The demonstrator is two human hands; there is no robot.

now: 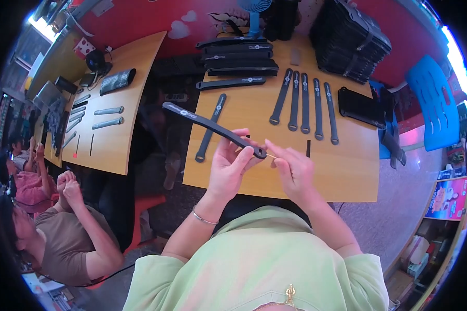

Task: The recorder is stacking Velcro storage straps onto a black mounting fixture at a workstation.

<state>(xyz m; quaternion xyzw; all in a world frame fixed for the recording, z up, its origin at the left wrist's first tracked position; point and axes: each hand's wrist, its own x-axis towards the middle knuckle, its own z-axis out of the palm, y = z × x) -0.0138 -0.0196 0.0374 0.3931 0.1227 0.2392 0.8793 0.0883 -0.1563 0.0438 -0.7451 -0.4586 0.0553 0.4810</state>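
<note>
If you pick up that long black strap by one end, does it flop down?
Probably only a little: the strap, held at one end by the left hand, sticks out nearly straight. It looks thin and flat, so likely light and unlikely to roll.

pale green top, silver bangle (204,217) (left wrist)

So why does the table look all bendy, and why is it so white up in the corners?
In the head view, the fisheye lens curves the wooden table's straight edges toward the rim and leaves black corners; daylight blows out white at the top right and top left; the left hand, right hand and the black strap they hold look sharp and evenly lit.
</note>
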